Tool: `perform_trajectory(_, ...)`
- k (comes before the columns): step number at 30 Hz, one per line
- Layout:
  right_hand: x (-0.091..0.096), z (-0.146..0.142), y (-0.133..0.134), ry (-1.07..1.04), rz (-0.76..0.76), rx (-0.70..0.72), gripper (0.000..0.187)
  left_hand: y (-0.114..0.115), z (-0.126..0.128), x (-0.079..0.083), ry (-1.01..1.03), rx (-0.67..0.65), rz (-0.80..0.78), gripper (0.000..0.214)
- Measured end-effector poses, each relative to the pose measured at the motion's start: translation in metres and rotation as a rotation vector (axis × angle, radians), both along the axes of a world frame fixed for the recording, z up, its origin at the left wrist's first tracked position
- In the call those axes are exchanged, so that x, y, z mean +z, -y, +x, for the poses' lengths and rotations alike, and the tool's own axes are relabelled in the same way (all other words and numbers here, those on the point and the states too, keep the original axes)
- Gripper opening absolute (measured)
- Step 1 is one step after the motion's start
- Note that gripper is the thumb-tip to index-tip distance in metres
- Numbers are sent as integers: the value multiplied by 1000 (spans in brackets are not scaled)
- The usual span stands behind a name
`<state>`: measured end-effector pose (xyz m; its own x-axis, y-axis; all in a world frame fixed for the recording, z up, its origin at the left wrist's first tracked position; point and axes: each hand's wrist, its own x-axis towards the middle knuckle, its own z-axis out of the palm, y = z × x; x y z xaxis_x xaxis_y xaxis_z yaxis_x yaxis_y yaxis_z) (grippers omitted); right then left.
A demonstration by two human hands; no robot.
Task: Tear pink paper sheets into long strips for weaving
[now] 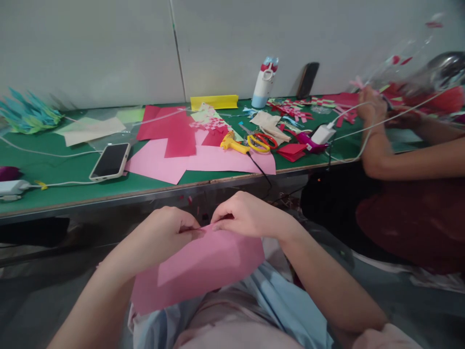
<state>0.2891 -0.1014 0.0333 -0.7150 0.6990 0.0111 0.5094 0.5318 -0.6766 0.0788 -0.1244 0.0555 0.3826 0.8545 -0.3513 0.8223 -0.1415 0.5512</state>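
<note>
Left hand (172,230) and right hand (250,218) found close together, fingers (227,225) pinched shut on the far edge of the pink sheet (214,266) above the lap (290,300), apparently to steady that edge, yellow glue gun (237,145) resting on the green table (69,169), leaving both free

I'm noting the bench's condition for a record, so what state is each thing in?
Left hand: pinching the pink sheet
Right hand: pinching the same sheet
Pink sheet: held over the lap
White-edged phone: lying flat, screen dark
Dark phone: propped against the wall
Bottle: upright
Yellow glue gun: lying down, cord attached
White adapter: cable plugged in
</note>
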Motion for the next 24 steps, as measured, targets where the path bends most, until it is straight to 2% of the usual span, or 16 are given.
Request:
perform_trajectory(9, 1, -9, 2, 29, 47, -3, 20, 1, 7, -3, -12, -33, 88, 27)
perform_trajectory(19, 7, 6, -1, 50, 30, -38, 17, -1, -2, 2, -58, -63, 87, 26)
perform_trajectory(24, 7, 4, 0, 51, 40, -48, 17, -1, 4, -1, -70, -52, 116, 25)
